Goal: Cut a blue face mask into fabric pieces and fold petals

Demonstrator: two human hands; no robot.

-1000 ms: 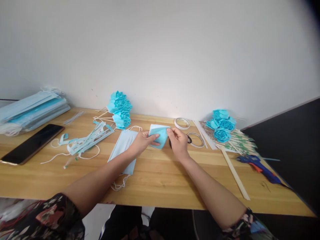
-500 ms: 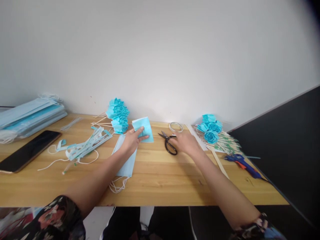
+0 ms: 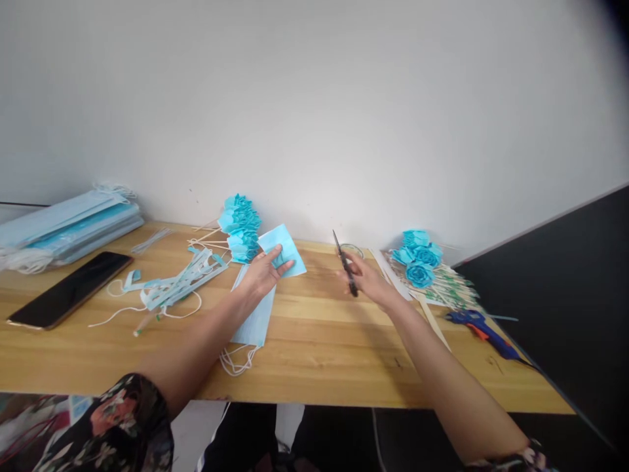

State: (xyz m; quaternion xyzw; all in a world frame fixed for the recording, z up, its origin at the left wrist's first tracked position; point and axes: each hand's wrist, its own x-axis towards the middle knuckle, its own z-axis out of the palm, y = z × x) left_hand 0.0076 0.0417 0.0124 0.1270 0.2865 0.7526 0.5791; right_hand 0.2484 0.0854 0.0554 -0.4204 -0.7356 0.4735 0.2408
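Between the thumb and fingers of my left hand (image 3: 265,271) is a folded light-blue square of mask fabric (image 3: 291,249), held above the table. My right hand (image 3: 364,276) grips black-handled scissors (image 3: 346,263) off the tabletop, blades pointing up and away from me. Under my left wrist lies a flat blue face mask (image 3: 255,321) with white ear loops. A bunch of blue fabric flowers on sticks (image 3: 240,226) sits just beyond my left hand. Behind my right hand, a roll of tape (image 3: 352,249) is partly hidden.
On the left are a stack of masks (image 3: 73,226), a phone (image 3: 71,288) and cut mask strips (image 3: 179,282). To the right lie more blue flowers (image 3: 419,257), a pile of sticks (image 3: 455,285) and a blue glue gun (image 3: 486,334). A wall stands behind the table.
My right hand has lifted the scissors off the table and turned them so the blades point upward. The fabric square in my left hand has tilted slightly.
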